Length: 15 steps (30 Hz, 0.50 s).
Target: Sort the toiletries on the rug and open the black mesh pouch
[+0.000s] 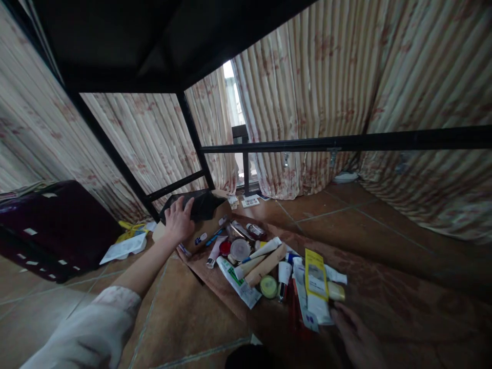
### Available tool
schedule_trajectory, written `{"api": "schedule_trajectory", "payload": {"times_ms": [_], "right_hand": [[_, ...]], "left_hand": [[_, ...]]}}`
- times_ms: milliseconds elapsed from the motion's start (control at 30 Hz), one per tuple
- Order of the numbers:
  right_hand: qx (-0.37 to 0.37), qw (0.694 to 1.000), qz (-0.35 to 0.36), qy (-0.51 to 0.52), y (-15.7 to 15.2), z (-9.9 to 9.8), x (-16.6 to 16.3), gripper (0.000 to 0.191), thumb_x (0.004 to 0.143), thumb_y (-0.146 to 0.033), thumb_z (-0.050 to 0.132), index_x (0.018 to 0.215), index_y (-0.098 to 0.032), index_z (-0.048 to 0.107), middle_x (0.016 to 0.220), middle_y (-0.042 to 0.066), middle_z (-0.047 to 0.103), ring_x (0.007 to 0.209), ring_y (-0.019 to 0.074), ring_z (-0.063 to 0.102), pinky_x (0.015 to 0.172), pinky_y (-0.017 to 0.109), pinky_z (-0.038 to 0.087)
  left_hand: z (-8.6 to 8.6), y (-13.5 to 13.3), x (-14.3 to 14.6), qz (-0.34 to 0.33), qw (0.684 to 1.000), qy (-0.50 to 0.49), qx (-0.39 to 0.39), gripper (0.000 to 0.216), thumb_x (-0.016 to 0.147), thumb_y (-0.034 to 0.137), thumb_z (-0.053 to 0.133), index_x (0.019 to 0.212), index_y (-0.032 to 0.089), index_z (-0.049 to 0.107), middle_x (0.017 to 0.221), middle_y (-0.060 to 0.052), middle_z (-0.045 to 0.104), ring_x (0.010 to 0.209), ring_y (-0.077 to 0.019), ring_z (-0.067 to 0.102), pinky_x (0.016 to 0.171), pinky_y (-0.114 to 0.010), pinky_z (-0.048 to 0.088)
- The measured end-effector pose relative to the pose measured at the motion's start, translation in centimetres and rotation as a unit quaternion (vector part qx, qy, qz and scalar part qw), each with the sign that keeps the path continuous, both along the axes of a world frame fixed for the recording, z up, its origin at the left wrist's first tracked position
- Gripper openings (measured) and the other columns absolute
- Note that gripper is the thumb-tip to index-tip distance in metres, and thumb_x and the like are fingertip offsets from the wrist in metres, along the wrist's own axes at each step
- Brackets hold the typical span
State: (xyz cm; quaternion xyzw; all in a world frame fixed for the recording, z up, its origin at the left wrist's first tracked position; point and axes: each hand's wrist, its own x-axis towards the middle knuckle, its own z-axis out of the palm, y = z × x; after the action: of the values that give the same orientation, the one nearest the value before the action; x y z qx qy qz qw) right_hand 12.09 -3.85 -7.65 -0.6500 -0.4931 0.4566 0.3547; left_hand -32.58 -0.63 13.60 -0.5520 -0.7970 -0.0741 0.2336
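Observation:
My left hand (179, 219) reaches forward with fingers spread and rests on the edge of a black bag (203, 203) that sits in a cardboard box (200, 229). My right hand (355, 335) lies low on the brown patterned cloth (376, 287), fingertips touching a white packet (317, 310) under a yellow packet (315, 267). Between the hands lies a heap of toiletries: a white tube (238, 281), a tan tube (266, 265), a round white jar (240, 249), a red cap (225, 248) and a small yellow-green jar (268, 286).
A dark maroon suitcase (54, 225) stands at the left, with white and yellow paper (125, 246) beside it. A black metal bed frame (346, 141) crosses overhead and ahead. Striped curtains (315, 102) hang all around. The floor is brown tile (180, 318).

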Motion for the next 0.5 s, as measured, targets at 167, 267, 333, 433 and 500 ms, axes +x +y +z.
{"api": "schedule_trajectory", "payload": {"times_ms": [167, 267, 333, 433, 500], "right_hand": [[0.031, 0.997, -0.062, 0.021, -0.2, 1.6, -0.1, 0.053, 0.068, -0.058, 0.056, 0.099, -0.016, 0.066, 0.106, 0.018, 0.073, 0.098, 0.0326, 0.070, 0.087, 0.042, 0.054], [0.054, 0.996, -0.065, 0.033, -0.2, 1.6, 0.0, 0.054, 0.069, -0.057, 0.055, 0.101, -0.015, 0.066, 0.104, 0.019, 0.073, 0.094, 0.0316, 0.070, 0.085, 0.043, 0.054], [0.059, 0.995, -0.066, 0.038, -0.3, 1.3, 0.1, 0.056, 0.070, -0.057, 0.055, 0.103, -0.014, 0.065, 0.104, 0.020, 0.072, 0.092, 0.0306, 0.071, 0.084, 0.042, 0.054], [0.067, 0.995, -0.060, 0.050, -0.3, 0.8, 0.1, 0.055, 0.070, -0.056, 0.056, 0.105, -0.014, 0.065, 0.108, 0.020, 0.071, 0.094, 0.0298, 0.070, 0.084, 0.041, 0.054], [0.072, 0.994, -0.061, 0.060, -0.3, 0.7, 0.0, 0.053, 0.071, -0.055, 0.057, 0.106, -0.015, 0.065, 0.108, 0.018, 0.071, 0.096, 0.0297, 0.070, 0.084, 0.041, 0.054]], "left_hand": [[-0.4, 1.1, -0.9, 0.034, 0.997, 0.042, -0.060, 0.073, 0.081, 0.023, 0.055, 0.150, 0.016, 0.032, 0.157, -0.021, 0.026, 0.141, -0.0400, 0.026, 0.107, -0.059, 0.028], [-0.8, 1.2, -1.5, 0.033, 0.996, 0.040, -0.073, 0.069, 0.083, 0.026, 0.056, 0.148, 0.013, 0.036, 0.155, -0.023, 0.030, 0.140, -0.0415, 0.028, 0.107, -0.063, 0.026], [-0.7, 1.1, -1.9, 0.024, 0.998, 0.031, -0.057, 0.059, 0.086, 0.024, 0.052, 0.143, 0.012, 0.043, 0.150, -0.021, 0.038, 0.137, -0.0411, 0.033, 0.107, -0.064, 0.026], [0.3, 0.4, -2.2, 0.003, 1.000, 0.016, -0.024, 0.043, 0.095, 0.019, 0.036, 0.135, 0.010, 0.052, 0.141, -0.015, 0.051, 0.134, -0.0378, 0.039, 0.107, -0.063, 0.027], [1.2, -0.2, -1.8, -0.005, 1.000, -0.005, -0.002, 0.038, 0.097, 0.019, 0.035, 0.126, 0.007, 0.058, 0.133, -0.012, 0.058, 0.131, -0.0382, 0.043, 0.104, -0.066, 0.028]]}}
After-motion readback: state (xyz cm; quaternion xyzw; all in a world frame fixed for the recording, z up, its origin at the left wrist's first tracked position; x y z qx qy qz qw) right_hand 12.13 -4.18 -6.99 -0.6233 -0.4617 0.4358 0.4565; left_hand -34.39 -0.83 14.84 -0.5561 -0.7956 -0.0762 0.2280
